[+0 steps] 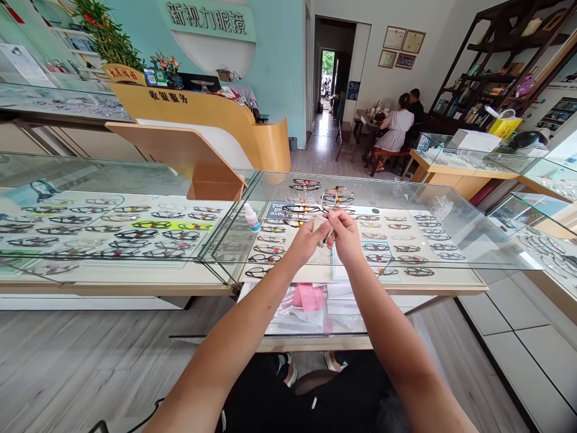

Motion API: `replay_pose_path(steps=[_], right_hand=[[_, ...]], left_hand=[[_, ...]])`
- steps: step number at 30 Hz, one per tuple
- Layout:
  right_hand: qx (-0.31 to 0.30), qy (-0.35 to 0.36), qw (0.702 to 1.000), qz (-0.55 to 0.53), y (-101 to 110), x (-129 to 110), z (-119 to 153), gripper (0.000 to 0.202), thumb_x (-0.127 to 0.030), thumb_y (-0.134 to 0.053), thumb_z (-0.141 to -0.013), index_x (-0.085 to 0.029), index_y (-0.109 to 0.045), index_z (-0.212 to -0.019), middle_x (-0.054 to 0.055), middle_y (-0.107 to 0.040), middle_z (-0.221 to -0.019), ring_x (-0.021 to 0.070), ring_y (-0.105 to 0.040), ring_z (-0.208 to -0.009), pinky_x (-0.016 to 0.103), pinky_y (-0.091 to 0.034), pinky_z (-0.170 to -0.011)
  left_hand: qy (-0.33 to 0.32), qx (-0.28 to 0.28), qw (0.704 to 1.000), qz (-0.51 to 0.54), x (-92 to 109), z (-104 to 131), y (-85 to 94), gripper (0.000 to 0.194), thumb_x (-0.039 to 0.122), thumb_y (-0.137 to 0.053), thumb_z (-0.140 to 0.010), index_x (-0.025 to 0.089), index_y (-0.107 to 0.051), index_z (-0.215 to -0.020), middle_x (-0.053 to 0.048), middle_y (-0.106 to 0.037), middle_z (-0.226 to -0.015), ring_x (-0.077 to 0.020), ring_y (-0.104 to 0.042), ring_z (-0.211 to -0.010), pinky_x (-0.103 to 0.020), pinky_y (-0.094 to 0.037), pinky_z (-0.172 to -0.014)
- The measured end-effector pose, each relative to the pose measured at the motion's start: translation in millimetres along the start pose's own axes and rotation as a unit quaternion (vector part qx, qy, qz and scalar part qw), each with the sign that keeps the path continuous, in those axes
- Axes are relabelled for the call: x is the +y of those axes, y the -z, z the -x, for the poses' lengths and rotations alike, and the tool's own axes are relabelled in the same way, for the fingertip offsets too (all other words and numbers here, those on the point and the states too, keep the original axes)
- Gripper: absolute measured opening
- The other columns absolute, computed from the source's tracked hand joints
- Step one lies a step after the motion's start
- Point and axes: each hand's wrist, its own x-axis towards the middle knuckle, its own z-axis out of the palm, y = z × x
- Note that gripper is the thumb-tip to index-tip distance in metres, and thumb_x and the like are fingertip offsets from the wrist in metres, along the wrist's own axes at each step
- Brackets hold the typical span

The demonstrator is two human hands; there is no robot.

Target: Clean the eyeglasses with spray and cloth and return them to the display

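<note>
Both hands meet above the glass display case. My left hand is closed on a small pale cloth, pressed near a pair of glasses. The fingers of my right hand are pinched on the thin-framed glasses, whose frame rises above the fingertips. Fingers hide much of the frame and the cloth. A small white spray bottle with a blue label stands upright on the glass, left of my hands. Several pairs of glasses lie beyond them.
Rows of glasses fill the case. An open drawer with pink and white papers is below. A brown board leans at the left. Two people sit at a table at the back; shelves stand at the right.
</note>
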Motion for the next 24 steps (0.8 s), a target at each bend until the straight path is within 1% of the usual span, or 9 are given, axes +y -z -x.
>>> replay_pose_path(steps=[2,4,8,11,14,17,19,21,24], right_hand=[[-0.006,0.002,1.000,-0.011,-0.8,-0.6,0.9,0.056,-0.074,-0.091,-0.075,-0.024,-0.067,-0.084,-0.004,-0.067,-0.078,0.0061,-0.047,-0.041,0.024,-0.037,-0.034],[-0.007,-0.003,1.000,-0.029,1.4,-1.6,-0.4,0.054,-0.071,-0.092,-0.075,-0.024,-0.068,-0.084,-0.007,-0.060,-0.068,0.0055,-0.042,-0.040,0.023,-0.032,-0.034],[0.013,-0.026,0.998,-0.062,8.3,-3.5,-5.0,0.052,-0.067,-0.095,-0.074,-0.022,-0.073,-0.086,-0.011,-0.042,-0.053,0.0034,-0.024,-0.041,0.020,-0.018,-0.035],[0.034,-0.026,0.998,-0.044,7.7,-3.0,-5.0,0.054,-0.069,-0.094,-0.071,-0.022,-0.072,-0.086,-0.009,-0.052,-0.058,0.0033,-0.025,-0.041,0.021,-0.018,-0.033],[0.027,-0.016,0.999,-0.018,2.2,-0.4,-1.5,0.056,-0.073,-0.092,-0.072,-0.023,-0.069,-0.084,-0.005,-0.067,-0.074,0.0035,-0.034,-0.040,0.023,-0.029,-0.032],[0.002,-0.002,1.000,-0.021,-2.5,1.9,2.0,0.054,-0.072,-0.090,-0.076,-0.024,-0.066,-0.082,-0.006,-0.065,-0.074,0.0056,-0.045,-0.040,0.025,-0.037,-0.035],[-0.008,0.006,1.000,-0.025,-3.1,2.3,2.8,0.052,-0.070,-0.090,-0.079,-0.024,-0.066,-0.080,-0.006,-0.061,-0.071,0.0067,-0.048,-0.041,0.024,-0.036,-0.037],[0.008,0.014,1.000,-0.027,-1.7,1.6,2.1,0.051,-0.069,-0.090,-0.078,-0.023,-0.067,-0.080,-0.005,-0.061,-0.071,0.0062,-0.045,-0.044,0.024,-0.032,-0.038],[0.045,0.008,0.999,-0.028,1.8,0.1,0.0,0.052,-0.069,-0.092,-0.075,-0.024,-0.069,-0.082,-0.006,-0.058,-0.066,0.0056,-0.035,-0.045,0.023,-0.026,-0.038]], left_hand=[[0.009,0.009,1.000,0.017,0.0,-1.3,-1.5,0.069,0.082,-0.078,-0.085,0.016,-0.072,-0.102,0.000,-0.063,-0.061,-0.0168,-0.061,-0.058,-0.030,-0.046,-0.061],[0.029,-0.005,0.998,0.053,1.5,-1.8,-1.4,0.072,0.083,-0.080,-0.083,0.015,-0.073,-0.106,-0.001,-0.065,-0.064,-0.0201,-0.067,-0.063,-0.032,-0.051,-0.064],[0.052,-0.054,0.993,0.093,5.5,0.3,0.0,0.065,0.061,-0.097,-0.076,0.014,-0.073,-0.112,-0.006,-0.074,-0.081,-0.0233,-0.075,-0.080,-0.035,-0.058,-0.078],[0.039,-0.056,0.995,0.070,4.3,1.8,-0.9,0.057,0.052,-0.103,-0.072,0.015,-0.072,-0.103,-0.006,-0.075,-0.083,-0.0209,-0.073,-0.079,-0.032,-0.056,-0.077],[0.013,-0.026,0.999,0.031,-0.5,0.9,-2.4,0.058,0.066,-0.095,-0.077,0.017,-0.068,-0.088,-0.003,-0.070,-0.071,-0.0165,-0.066,-0.066,-0.030,-0.051,-0.069],[-0.003,0.016,1.000,-0.001,-3.9,-1.2,-2.3,0.066,0.083,-0.077,-0.086,0.018,-0.065,-0.083,0.000,-0.062,-0.058,-0.0136,-0.056,-0.053,-0.029,-0.045,-0.060],[0.006,0.028,1.000,0.003,-3.0,-2.3,-1.5,0.069,0.087,-0.070,-0.088,0.019,-0.066,-0.086,0.001,-0.060,-0.055,-0.0145,-0.056,-0.050,-0.030,-0.045,-0.058],[0.020,0.016,0.999,0.028,0.1,-2.6,-0.9,0.068,0.086,-0.074,-0.086,0.018,-0.068,-0.088,-0.001,-0.062,-0.058,-0.0171,-0.061,-0.056,-0.031,-0.048,-0.060],[0.028,-0.026,0.997,0.062,5.5,-1.2,-1.3,0.060,0.072,-0.090,-0.080,0.016,-0.071,-0.090,-0.004,-0.069,-0.070,-0.0201,-0.069,-0.071,-0.033,-0.054,-0.071]])
